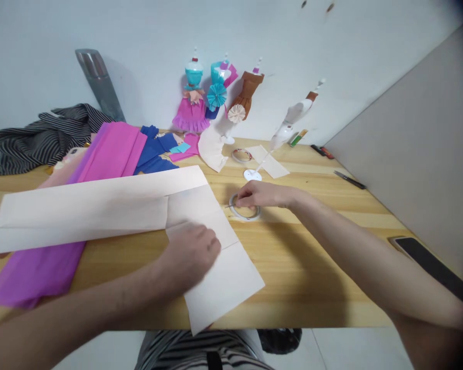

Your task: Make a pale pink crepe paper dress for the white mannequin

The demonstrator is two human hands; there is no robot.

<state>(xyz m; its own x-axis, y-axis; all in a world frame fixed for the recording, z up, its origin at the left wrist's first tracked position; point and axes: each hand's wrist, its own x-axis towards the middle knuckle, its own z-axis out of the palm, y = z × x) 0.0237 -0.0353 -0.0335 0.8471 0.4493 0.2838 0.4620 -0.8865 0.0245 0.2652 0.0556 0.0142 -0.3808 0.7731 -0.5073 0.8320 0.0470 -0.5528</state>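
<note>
My left hand (193,254) is closed, its fingers curled over a creased sheet of cream paper (231,277); what they hold, if anything, is hidden. My right hand (258,195) pinches at the near side of a white tape roll (250,217) lying flat on the table. A thin dark sliver shows by its fingertips, too small to name. A long folded cream strip (85,205) runs left from the sheet, lying across magenta paper (116,149) and purple paper (54,272).
Several small mannequins stand at the wall, some in paper dresses (192,113); a bare one (285,133) stands beyond my right hand. A cutter knife (349,180) and a phone (428,259) lie right. Striped cloth (46,136) and a bottle (100,85) are back left.
</note>
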